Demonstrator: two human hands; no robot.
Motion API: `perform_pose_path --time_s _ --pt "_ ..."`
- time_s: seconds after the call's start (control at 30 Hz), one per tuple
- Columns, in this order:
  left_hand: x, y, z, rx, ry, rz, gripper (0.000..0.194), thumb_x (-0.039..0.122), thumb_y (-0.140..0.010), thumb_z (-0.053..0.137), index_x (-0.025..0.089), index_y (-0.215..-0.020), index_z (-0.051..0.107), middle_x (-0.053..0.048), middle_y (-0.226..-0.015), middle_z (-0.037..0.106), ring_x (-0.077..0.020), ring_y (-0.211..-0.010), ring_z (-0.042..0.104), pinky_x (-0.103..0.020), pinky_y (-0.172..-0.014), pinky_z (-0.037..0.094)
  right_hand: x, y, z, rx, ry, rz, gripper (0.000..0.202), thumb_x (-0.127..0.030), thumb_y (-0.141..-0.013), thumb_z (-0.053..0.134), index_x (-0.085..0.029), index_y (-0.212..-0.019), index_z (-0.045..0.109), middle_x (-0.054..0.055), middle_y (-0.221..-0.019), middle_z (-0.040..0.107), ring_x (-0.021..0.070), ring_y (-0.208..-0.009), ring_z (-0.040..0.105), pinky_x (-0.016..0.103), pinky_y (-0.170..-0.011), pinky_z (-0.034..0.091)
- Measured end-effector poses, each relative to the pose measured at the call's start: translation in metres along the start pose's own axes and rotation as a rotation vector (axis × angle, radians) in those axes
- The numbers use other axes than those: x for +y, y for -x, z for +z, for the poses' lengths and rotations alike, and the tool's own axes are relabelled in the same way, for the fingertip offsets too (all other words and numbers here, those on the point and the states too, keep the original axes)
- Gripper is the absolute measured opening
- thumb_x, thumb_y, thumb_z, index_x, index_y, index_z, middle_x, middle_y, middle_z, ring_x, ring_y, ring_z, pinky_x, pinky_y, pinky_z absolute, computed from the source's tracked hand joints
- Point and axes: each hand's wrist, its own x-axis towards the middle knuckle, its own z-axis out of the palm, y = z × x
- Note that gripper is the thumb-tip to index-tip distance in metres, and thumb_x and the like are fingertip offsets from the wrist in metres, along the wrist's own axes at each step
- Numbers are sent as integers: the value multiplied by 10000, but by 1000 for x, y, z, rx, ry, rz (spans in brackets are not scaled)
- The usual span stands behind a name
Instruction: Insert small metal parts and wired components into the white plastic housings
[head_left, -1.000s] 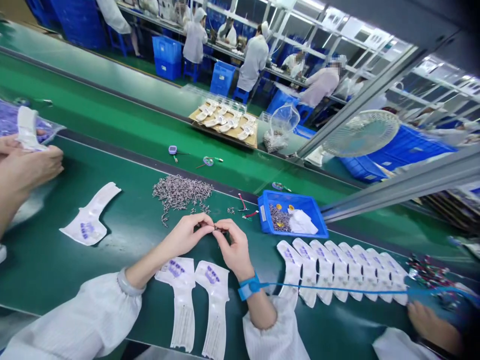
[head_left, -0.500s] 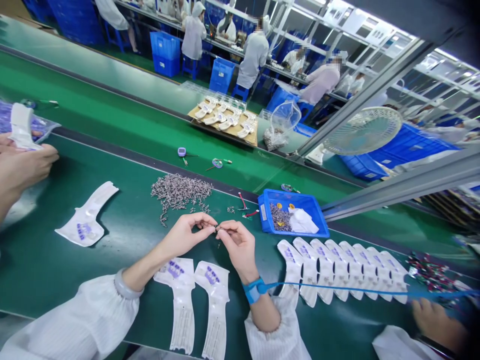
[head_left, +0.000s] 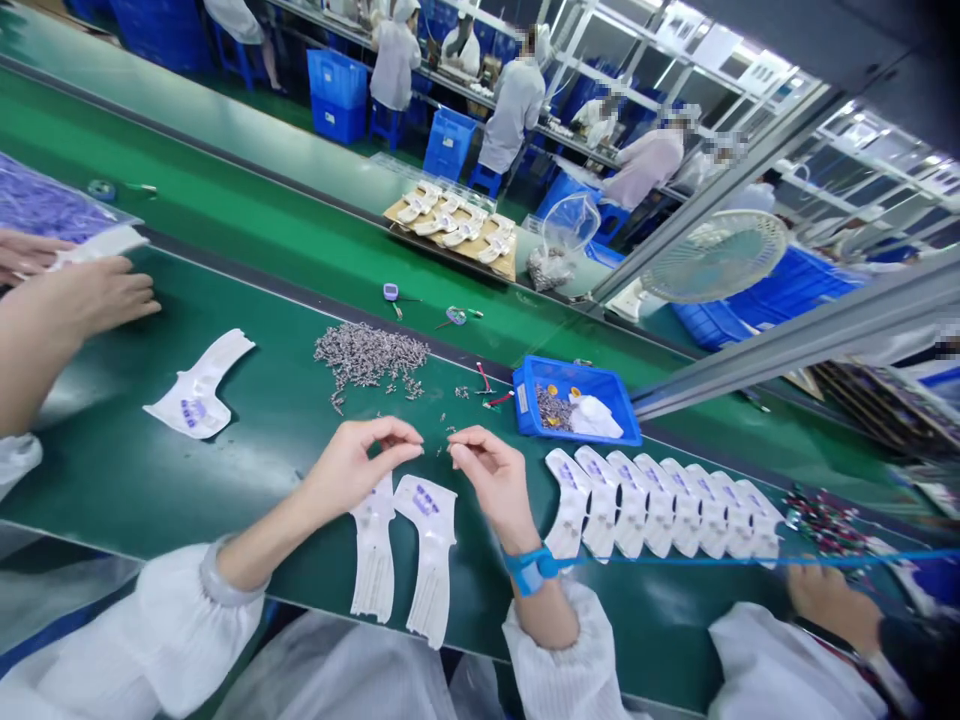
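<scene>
Above the table's middle, my left hand (head_left: 367, 462) has thumb and forefinger pinched close together; anything between them is too small to make out. Facing it across a narrow gap, my right hand (head_left: 493, 475) is also pinched, with a tiny metal part at its fingertips. Several more such bits are scattered between and beyond the hands. Below them lie two white curved plastic housings (head_left: 429, 560) with purple pieces inside; my left hand partly covers the left one. A pile of small metal parts (head_left: 367, 355) is beyond my left hand.
A blue bin (head_left: 634, 425) holds metal parts and a white cloth or bag. Several white housings (head_left: 645, 505) stand in a row at right, near a heap of wired parts (head_left: 829, 525). Co-workers' hands (head_left: 90, 295) are at left and far right. A blue cord (head_left: 675, 562) runs from my right wrist.
My hands have moved apart from fingertip contact. The view has shifted, showing more of the table's front edge. At left, the co-worker's housing has been lowered toward the purple bag.
</scene>
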Motion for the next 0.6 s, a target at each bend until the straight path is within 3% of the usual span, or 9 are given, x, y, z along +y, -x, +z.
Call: perform_pose_path --time_s 0.13,0.27,0.4,0.6 --pt "9 71 23 -69 -179 74 98 224 -941 594 224 -922 689 7 -876 733 -156 -808 661 -278 -756 478 -3 50 -17 -56 29 207 151 -296 -735 764 -178 -760 672 -6 -658 640 113 -583 581 240 -590 479" --pt "5 125 58 -171 -343 283 223 108 -993 437 208 -1009 636 -17 -916 719 -169 -847 658 -363 -854 467 0 85 -30 -181 83 401 210 -332 -706 776 -157 -715 661 -13 -584 616 97 -493 554 222 -514 428" --pt "-5 141 77 -177 -416 445 287 14 -965 382 191 -1006 604 -42 -1003 732 -202 -1041 659 -471 -1055 390 -1 89 -30 -373 127 504 199 -327 -696 754 -150 -702 665 -33 -547 575 71 -418 501 194 -433 357" --pt "-14 137 70 -202 -415 443 252 33 -969 404 188 -1023 594 -49 -1026 727 -172 -1027 674 -481 -1124 384 -7 70 -27 -577 288 569 149 -278 -693 714 -139 -727 672 -34 -571 597 52 -398 497 160 -388 350"
